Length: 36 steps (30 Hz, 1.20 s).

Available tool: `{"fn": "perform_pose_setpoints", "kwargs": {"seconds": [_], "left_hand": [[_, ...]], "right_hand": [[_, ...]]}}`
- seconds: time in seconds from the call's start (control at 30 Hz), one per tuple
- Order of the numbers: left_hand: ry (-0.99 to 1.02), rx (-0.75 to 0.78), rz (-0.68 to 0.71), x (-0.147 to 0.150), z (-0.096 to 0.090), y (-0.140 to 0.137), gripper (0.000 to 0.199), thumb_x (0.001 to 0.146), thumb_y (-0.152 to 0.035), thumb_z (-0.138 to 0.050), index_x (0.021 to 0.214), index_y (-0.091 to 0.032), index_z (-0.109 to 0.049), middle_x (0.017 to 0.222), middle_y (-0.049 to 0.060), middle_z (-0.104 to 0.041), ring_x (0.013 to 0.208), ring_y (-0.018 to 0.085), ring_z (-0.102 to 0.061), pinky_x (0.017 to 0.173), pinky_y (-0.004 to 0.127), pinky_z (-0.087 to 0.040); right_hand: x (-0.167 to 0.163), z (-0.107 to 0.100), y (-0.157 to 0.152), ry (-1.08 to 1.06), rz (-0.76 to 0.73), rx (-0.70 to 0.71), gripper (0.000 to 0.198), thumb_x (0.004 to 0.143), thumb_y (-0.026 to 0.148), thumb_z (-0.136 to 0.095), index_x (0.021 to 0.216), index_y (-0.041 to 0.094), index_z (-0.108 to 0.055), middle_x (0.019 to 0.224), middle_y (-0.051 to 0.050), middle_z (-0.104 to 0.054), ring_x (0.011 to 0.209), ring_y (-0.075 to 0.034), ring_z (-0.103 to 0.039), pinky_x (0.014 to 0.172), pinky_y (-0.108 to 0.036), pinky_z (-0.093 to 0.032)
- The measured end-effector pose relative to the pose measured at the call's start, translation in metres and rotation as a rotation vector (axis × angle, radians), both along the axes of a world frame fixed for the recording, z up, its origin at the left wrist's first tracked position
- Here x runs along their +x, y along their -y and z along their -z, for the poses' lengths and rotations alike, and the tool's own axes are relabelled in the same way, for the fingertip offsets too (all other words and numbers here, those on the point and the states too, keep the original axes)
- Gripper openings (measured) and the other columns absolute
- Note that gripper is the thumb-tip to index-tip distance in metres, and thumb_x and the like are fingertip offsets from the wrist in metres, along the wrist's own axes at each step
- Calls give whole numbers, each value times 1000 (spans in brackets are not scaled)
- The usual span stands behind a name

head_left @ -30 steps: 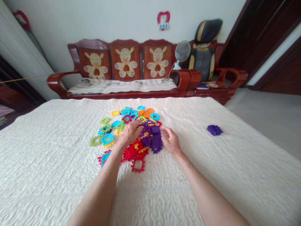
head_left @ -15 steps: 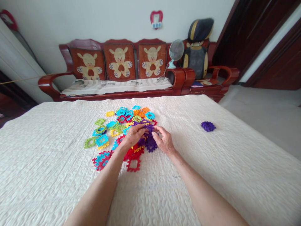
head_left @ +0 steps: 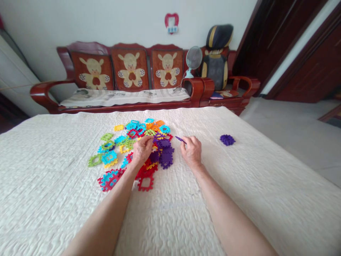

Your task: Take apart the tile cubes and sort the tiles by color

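My right hand (head_left: 192, 152) pinches a purple interlocking tile (head_left: 180, 139), seen nearly edge-on, just above the cloth and right of the pile. My left hand (head_left: 142, 149) is closed over the middle of the pile, its fingertips pressed together; whatever they may hold is hidden. Purple tiles (head_left: 166, 156) with notched edges lie between the two hands. Around my left hand are red tiles (head_left: 146, 182), blue tiles (head_left: 109, 156), green tiles (head_left: 93, 160) and yellow tiles (head_left: 119, 127), many overlapping. Farther right sits a separate stack of purple tiles (head_left: 227, 139).
A cream quilted cloth (head_left: 253, 199) covers the table. Beyond its far edge stands a wooden sofa (head_left: 45, 93) with bear-patterned cushions (head_left: 132, 69). A small fan (head_left: 194, 58) and a chair with a massage-type seat pad (head_left: 215, 67) are at the back right.
My hands have moved apart from over the purple tiles. The right one has drawn away to the right with a purple tile. The view has turned slightly right.
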<state>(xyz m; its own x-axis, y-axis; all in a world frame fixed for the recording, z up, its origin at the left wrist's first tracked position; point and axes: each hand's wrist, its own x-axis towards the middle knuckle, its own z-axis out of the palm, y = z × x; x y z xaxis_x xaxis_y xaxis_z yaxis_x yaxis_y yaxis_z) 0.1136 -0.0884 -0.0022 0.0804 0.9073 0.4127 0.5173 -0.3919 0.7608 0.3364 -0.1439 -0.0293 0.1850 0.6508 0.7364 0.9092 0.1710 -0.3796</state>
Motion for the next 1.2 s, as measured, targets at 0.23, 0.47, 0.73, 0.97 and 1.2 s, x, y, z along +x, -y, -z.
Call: {"fn": "perform_pose_setpoints", "kwargs": {"seconds": [0.23, 0.47, 0.73, 0.97, 1.2], "left_hand": [[-91, 84, -104, -5, 4, -5, 33, 85, -33, -49, 97, -19, -77, 73, 1, -73, 68, 15, -65, 70, 23, -49], [-277, 229, -157, -20, 20, -21, 35, 88, -30, -44, 99, -18, -75, 99, 10, -74, 91, 22, -67, 86, 33, -52], [-387, 238, -107, -14, 40, -30, 35, 90, -29, -42, 104, -18, -71, 111, 11, -72, 108, 26, -63, 102, 42, -46], [-410, 236, -83, -13, 37, -29, 34, 91, -29, -42, 101, -17, -72, 111, 11, -72, 107, 25, -63, 103, 40, -45], [-426, 247, -80, -13, 36, -29, 34, 91, -30, -41, 99, -18, -72, 109, 10, -72, 105, 25, -63, 102, 40, -45]], "right_hand": [[1, 12, 4, -1, -86, -163, 37, 69, 5, -54, 97, 20, -71, 94, -8, -63, 91, -23, -61, 86, -36, -49], [19, 26, -12, -69, -330, -216, 67, 63, -2, -44, 124, 22, -61, 132, -7, -63, 127, -22, -56, 113, -42, -43], [16, 28, -8, 1, -313, -393, 77, 65, -2, -42, 137, 23, -52, 134, -8, -63, 126, -24, -56, 112, -50, -40], [23, 24, -11, -19, -285, -440, 55, 71, 8, -53, 124, 20, -62, 125, -11, -62, 117, -25, -58, 107, -42, -46], [21, 18, -5, -66, -181, -435, 52, 68, 18, -65, 120, 22, -63, 114, -9, -59, 107, -24, -58, 101, -41, -48]]}}
